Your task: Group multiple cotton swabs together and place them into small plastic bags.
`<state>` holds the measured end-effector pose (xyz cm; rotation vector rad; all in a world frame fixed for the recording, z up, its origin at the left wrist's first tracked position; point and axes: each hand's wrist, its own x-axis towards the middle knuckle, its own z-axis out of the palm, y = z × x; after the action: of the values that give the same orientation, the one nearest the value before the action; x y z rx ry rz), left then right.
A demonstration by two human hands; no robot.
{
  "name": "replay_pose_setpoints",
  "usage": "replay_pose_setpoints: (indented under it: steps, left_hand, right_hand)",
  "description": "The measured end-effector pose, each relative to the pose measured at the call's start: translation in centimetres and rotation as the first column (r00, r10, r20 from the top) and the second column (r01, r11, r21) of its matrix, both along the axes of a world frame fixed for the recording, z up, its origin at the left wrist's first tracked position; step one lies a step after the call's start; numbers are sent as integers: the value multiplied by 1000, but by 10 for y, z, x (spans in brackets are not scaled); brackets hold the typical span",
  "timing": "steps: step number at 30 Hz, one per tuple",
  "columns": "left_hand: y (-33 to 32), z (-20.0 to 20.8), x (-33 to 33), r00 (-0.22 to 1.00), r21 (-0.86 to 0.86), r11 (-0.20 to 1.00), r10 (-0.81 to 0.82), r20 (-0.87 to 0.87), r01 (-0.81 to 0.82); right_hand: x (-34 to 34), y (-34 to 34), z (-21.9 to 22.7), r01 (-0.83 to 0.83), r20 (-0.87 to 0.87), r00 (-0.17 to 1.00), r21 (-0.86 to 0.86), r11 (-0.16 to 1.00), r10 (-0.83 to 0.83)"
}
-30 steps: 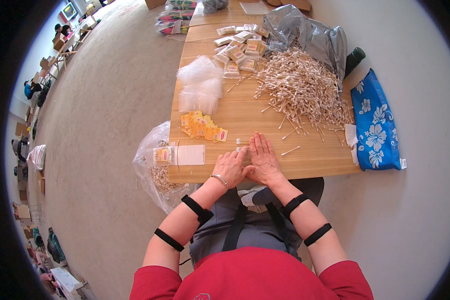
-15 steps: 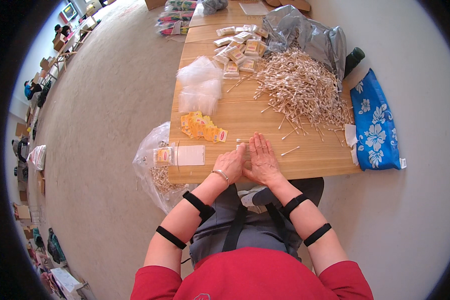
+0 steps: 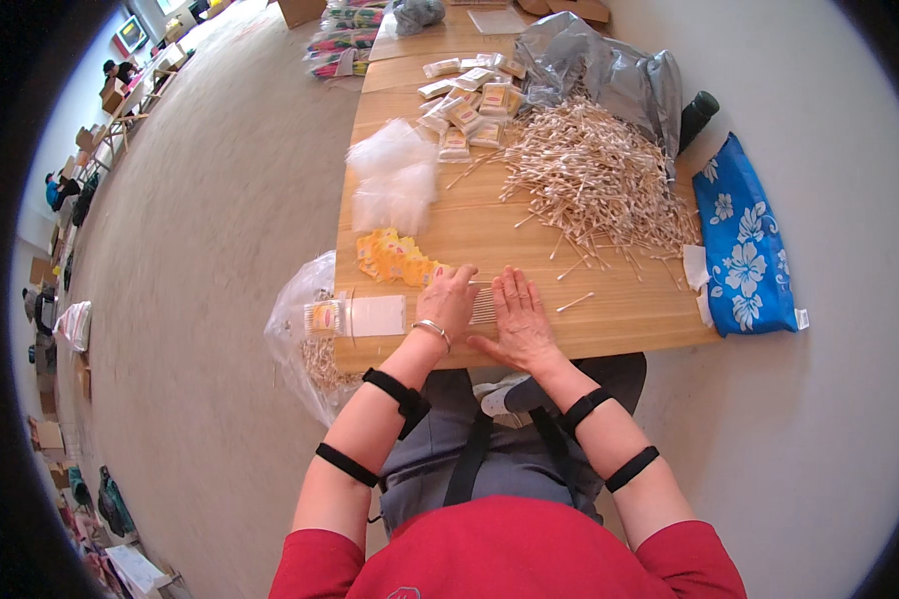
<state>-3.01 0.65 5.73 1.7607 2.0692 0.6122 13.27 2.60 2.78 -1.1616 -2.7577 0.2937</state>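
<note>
A row of cotton swabs (image 3: 483, 304) lies side by side on the wooden table, between my two hands. Flat along its right side is my right hand (image 3: 520, 321), open, with fingers stretched out away from me. My left hand (image 3: 448, 299) is at the row's left end, over the near right end of a fanned stack of yellow printed cards (image 3: 395, 256). Its fingers are curled together, and anything in them is hidden. Left of that hand lies a white card (image 3: 379, 315), beside a small clear pack of swabs with a yellow label (image 3: 324, 318).
A big heap of loose swabs (image 3: 594, 180) spills from a grey plastic bag (image 3: 609, 75). Clear plastic bags (image 3: 395, 180) and several filled packs (image 3: 469, 105) lie farther back. A blue flowered pouch (image 3: 746, 245) sits at the right edge. A bag of swabs (image 3: 315, 344) hangs at the left edge.
My left hand has moved left and slightly away from me, off the swabs toward the yellow cards, uncovering more of the row. My right hand stays flat beside the swabs, its thumb now spread.
</note>
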Motion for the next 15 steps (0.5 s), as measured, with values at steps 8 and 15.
replay_pose_setpoints:
  steps: [8, 15]
  left_hand:
    - [21, -23, 4, 995, 116, 991, 58, 84, -67]
    - [-20, -65, 24, 603, 267, 906, -17, 798, -328]
  right_hand:
    - [-2, -9, 0, 33, 19, 999, 4, 999, -33]
    - [-8, -13, -2, 53, -87, 995, 34, 998, -50]
